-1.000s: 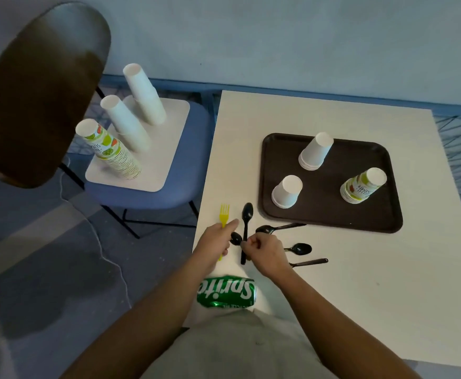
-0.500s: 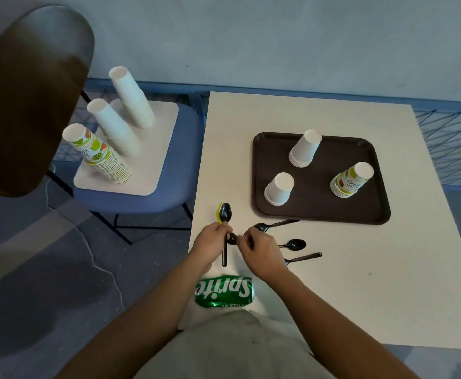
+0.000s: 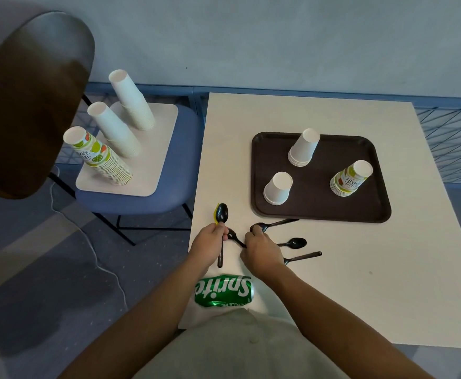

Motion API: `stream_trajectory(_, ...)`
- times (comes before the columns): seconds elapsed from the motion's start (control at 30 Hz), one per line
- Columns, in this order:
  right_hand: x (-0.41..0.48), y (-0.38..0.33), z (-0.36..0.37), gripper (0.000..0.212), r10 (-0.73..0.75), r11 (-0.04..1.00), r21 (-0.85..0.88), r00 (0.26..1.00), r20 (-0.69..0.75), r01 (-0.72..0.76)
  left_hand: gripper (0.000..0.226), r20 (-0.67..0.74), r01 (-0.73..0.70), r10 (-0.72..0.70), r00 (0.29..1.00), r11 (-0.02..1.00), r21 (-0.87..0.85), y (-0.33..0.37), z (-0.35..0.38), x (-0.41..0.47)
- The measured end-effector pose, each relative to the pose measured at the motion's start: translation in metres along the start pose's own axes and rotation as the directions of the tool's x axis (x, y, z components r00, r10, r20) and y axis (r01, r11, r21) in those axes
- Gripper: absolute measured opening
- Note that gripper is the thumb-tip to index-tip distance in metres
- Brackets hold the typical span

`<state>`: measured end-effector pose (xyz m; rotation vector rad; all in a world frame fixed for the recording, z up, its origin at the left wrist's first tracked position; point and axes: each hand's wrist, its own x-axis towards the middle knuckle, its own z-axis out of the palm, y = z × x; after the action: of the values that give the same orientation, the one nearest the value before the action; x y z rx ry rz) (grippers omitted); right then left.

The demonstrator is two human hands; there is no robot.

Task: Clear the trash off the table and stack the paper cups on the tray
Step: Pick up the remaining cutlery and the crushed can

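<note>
My left hand (image 3: 209, 243) grips a black plastic spoon (image 3: 221, 214) together with a yellow fork (image 3: 215, 215) that peeks out behind its bowl. My right hand (image 3: 260, 248) pinches the handle of a second black spoon (image 3: 233, 236) lying between the hands. More black spoons lie to the right, one (image 3: 274, 224) by the tray, one (image 3: 295, 243) below it, and a handle (image 3: 304, 257) nearest me. A crushed green Sprite can (image 3: 224, 290) lies at the table's near edge. The brown tray (image 3: 319, 212) holds upturned cup stacks: white (image 3: 303, 147), white (image 3: 278, 188), printed (image 3: 351, 177).
A blue chair (image 3: 180, 170) stands left of the table, carrying a white board (image 3: 152, 170) with three tall cup stacks (image 3: 114, 134). Its dark backrest (image 3: 29, 102) fills the upper left. The white table (image 3: 388, 283) ends at a wall behind; a cable runs on the floor.
My left hand has taken the long black spoon alongside the yellow fork and shifted it left. My right hand now holds the small spoon's handle. The view has shifted slightly.
</note>
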<state>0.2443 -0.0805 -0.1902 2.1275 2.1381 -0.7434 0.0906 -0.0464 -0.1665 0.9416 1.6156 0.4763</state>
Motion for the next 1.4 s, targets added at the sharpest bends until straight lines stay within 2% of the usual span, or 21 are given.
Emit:
stream_trajectory(0.13,-0.007,0.011,-0.01,0.012,0.112,0.93,0.365,0.98,-0.163,-0.046,0.036,-0.051,-0.039,0.038,0.998,0.999,-0.032,0.007,0.0,-0.001)
stream_trajectory(0.23,-0.021,0.033,-0.022,0.018,0.313,0.767,0.61,0.946,-0.087,-0.198,0.036,-0.037,-0.066,0.065,0.997,0.997,-0.047,0.012,0.003,-0.001)
stream_trajectory(0.3,-0.033,0.053,-0.025,0.016,0.36,0.685,0.687,0.932,-0.031,-0.242,0.035,-0.003,-0.077,0.077,0.997,0.997,-0.004,0.015,0.008,-0.003)
stream_trajectory(0.43,-0.055,0.099,-0.022,0.013,0.327,0.757,0.599,0.945,-0.003,-0.26,0.04,0.152,-0.158,0.123,0.981,0.957,0.245,0.024,0.025,-0.007)
stream_trajectory(0.53,-0.065,0.126,-0.019,0.029,0.184,0.908,0.377,0.982,0.036,-0.184,0.028,0.223,-0.255,0.17,0.96,0.862,0.438,0.028,0.044,-0.005)
stream_trajectory(0.6,-0.065,0.136,-0.019,0.04,0.112,0.957,0.26,0.992,0.062,-0.125,0.015,0.248,-0.275,0.168,0.954,0.817,0.506,0.027,0.056,-0.001)
stream_trajectory(0.67,-0.063,0.142,-0.02,0.045,0.07,0.98,0.181,0.994,0.086,-0.085,0.021,0.267,-0.291,0.162,0.95,0.772,0.565,0.027,0.067,0.0)
stream_trajectory(0.83,-0.062,0.153,-0.018,0.028,-0.033,0.999,0.006,0.997,0.063,0.032,0.03,0.297,-0.354,0.194,0.935,0.569,0.743,0.02,0.097,0.003)
stream_trajectory(0.93,-0.068,0.161,-0.015,0.021,-0.102,0.995,0.005,0.995,0.013,0.102,0.026,0.312,-0.377,0.212,0.926,0.493,0.784,0.012,0.109,0.004)
stream_trajectory(1.07,-0.078,0.181,-0.016,0.015,-0.145,0.989,0.005,0.989,-0.041,0.145,0.02,0.291,-0.35,0.196,0.936,0.466,0.813,0.01,0.118,0.005)
stream_trajectory(1.2,-0.087,0.208,-0.021,0.018,-0.124,0.991,0.042,0.989,-0.086,0.128,0.019,0.273,-0.328,0.186,0.944,0.438,0.837,0.013,0.122,0.005)
stream_trajectory(1.3,-0.08,0.221,-0.028,0.021,-0.087,0.992,0.082,0.992,-0.094,0.095,0.019,0.25,-0.316,0.199,0.948,0.47,0.824,0.018,0.12,0.002)
stream_trajectory(1.4,-0.061,0.219,-0.039,0.022,-0.028,0.986,0.159,0.99,-0.137,0.05,0.021,0.225,-0.272,0.152,0.962,0.538,0.798,0.025,0.108,-0.006)
